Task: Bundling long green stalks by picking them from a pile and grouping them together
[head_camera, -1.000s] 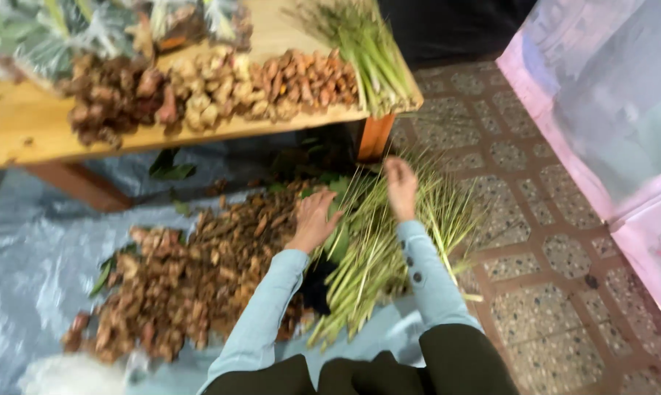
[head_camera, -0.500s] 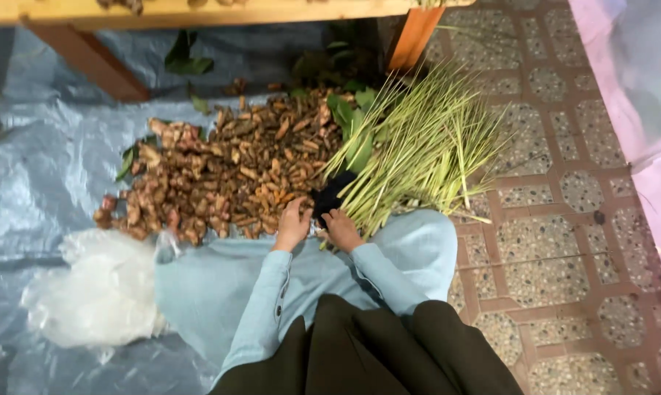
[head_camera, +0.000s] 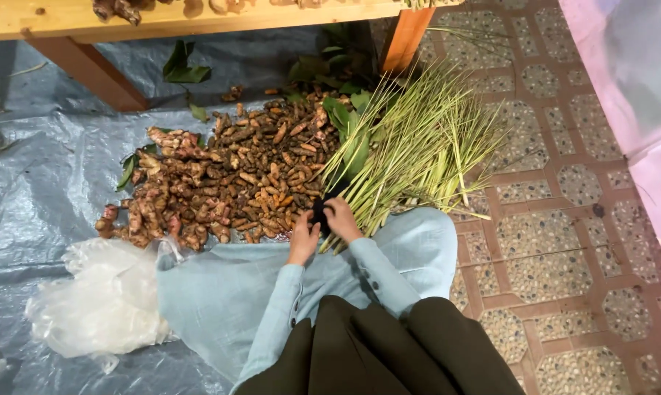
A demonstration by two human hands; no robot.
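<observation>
Brown, knobbly roots (head_camera: 228, 183) lie beside pale green stalks (head_camera: 418, 153) on a grey-blue plastic sheet (head_camera: 45, 175). The floor tiles (head_camera: 565, 219) are reddish brown with speckled hexagon patterns; the sleeves (head_camera: 374, 271) are light blue.

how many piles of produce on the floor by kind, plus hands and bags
Brown root pile: 1
Green stalk pile: 1
Clear plastic bag: 1
Hands: 2, left hand and right hand, both on a small black thing
Total: 6
</observation>
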